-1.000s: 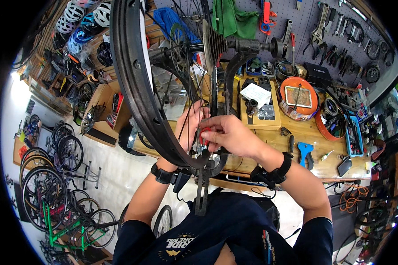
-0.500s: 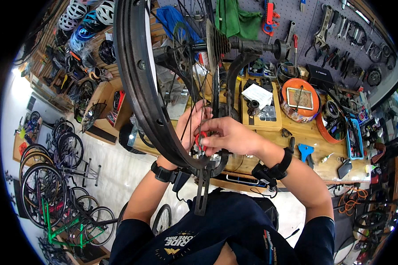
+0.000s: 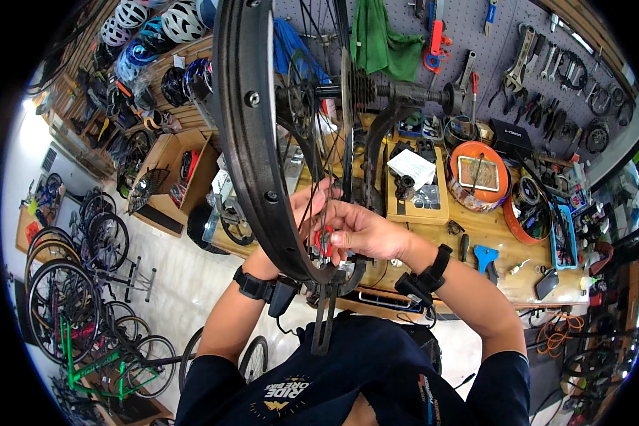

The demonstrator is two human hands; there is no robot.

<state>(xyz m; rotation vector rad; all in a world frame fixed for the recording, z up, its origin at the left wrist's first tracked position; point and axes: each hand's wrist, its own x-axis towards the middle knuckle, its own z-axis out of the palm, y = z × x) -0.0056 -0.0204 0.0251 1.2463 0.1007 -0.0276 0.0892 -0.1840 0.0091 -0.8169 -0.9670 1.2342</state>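
A bicycle wheel with a black rim (image 3: 238, 128) stands upright in a dark truing stand (image 3: 382, 131), its cogs (image 3: 363, 89) near the stand's right arm. Low inside the rim, my right hand (image 3: 368, 231) pinches a small red spoke wrench (image 3: 324, 241) among the spokes. Close beside it is my left hand (image 3: 307, 202), reaching in behind the rim and spokes with its fingers curled. The rim and spokes partly cover that hand, so what its fingertips grip cannot be made out. A slotted metal bar (image 3: 324, 323) extends from the stand toward my chest.
On the wooden bench (image 3: 433, 273) are a cardboard tray (image 3: 433, 206) of parts, an orange round container (image 3: 479, 174) and a blue-handled tool (image 3: 486, 257). Tools hang on the pegboard (image 3: 468, 35) behind. An open cardboard box (image 3: 167, 206) and several bicycles (image 3: 85, 284) stand at left.
The wheel and stand appear farther right in the picture as the view shifts. My right fingers have changed position around the red spoke wrench; the left hand remains by the spokes.
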